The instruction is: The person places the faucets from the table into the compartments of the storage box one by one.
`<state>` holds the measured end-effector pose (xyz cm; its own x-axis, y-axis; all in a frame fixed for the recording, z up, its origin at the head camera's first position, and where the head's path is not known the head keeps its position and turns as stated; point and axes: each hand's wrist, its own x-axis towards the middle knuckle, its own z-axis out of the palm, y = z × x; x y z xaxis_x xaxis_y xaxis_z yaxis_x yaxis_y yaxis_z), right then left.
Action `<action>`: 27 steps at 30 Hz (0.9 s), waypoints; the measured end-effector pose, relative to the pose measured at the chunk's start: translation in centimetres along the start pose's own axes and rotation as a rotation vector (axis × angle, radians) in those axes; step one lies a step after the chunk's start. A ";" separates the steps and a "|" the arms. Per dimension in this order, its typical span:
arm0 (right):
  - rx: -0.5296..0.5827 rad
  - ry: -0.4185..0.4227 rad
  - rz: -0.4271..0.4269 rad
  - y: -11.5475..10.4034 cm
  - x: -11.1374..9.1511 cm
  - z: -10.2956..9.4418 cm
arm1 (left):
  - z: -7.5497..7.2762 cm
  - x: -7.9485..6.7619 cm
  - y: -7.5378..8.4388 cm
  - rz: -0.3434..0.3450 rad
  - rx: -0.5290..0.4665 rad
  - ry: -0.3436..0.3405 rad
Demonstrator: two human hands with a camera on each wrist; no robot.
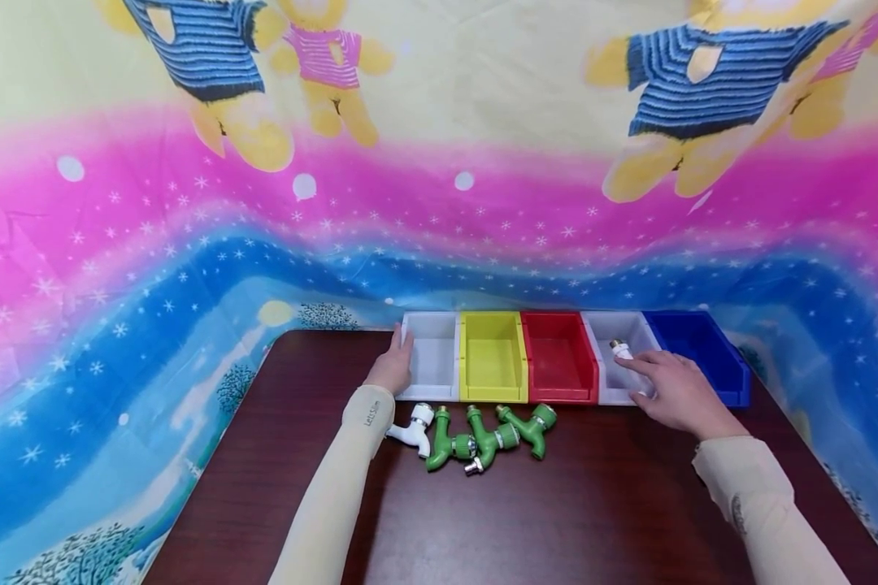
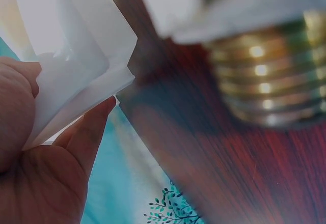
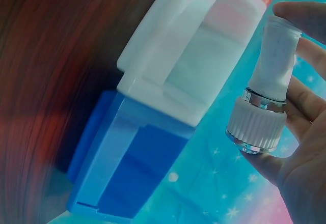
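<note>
At the left end of the row of bins, my left hand [image 1: 391,370] grips the side wall of a white bin [image 1: 430,366]. The left wrist view shows the thumb and fingers on either side of that bin's wall. My right hand [image 1: 676,394] holds a white tap [image 3: 275,61] with a ribbed knob and chrome bands, over the second white bin [image 1: 601,394]. Its brass threaded end points up and away in the head view. Below the left bin, another white tap [image 1: 417,431] lies on the table beside several green taps [image 1: 492,443].
A yellow bin [image 1: 492,394] and a red bin [image 1: 565,394] stand between the two white ones. On the far right is a blue bin [image 1: 735,386]. A printed cloth [image 1: 439,211] hangs behind the dark wooden table [image 1: 527,528].
</note>
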<state>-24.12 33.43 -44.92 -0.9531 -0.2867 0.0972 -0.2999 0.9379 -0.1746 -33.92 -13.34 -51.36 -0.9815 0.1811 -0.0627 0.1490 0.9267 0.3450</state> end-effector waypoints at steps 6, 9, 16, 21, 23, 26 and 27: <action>-0.014 -0.024 0.000 1.8 0.6 -0.6 | -0.1 -0.1 0.1 -0.001 0.000 -0.004; -0.031 -0.040 0.012 2.8 1.0 -0.9 | 0.0 0.0 -0.1 0.004 -0.001 -0.001; -0.057 -0.092 0.044 5.3 1.9 -1.5 | 0.3 0.3 -0.4 -0.009 -0.019 -0.012; -0.056 -0.114 0.058 6.7 2.4 -1.9 | 0.3 0.2 -0.3 -0.013 -0.015 -0.019; -0.058 -0.123 0.067 7.4 2.6 -1.9 | 0.2 0.2 -0.3 -0.010 -0.016 -0.014; -0.060 -0.134 0.083 8.3 3.0 -1.9 | 0.1 0.1 -0.2 -0.002 -0.016 -0.002; -0.060 -0.140 0.090 8.6 3.1 -1.9 | 0.0 0.1 -0.2 0.001 -0.016 0.001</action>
<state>-29.57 40.95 -44.27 -0.9737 -0.2212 -0.0540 -0.2138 0.9698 -0.1170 -34.02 -13.50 -51.47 -0.9815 0.1815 -0.0615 0.1479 0.9213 0.3595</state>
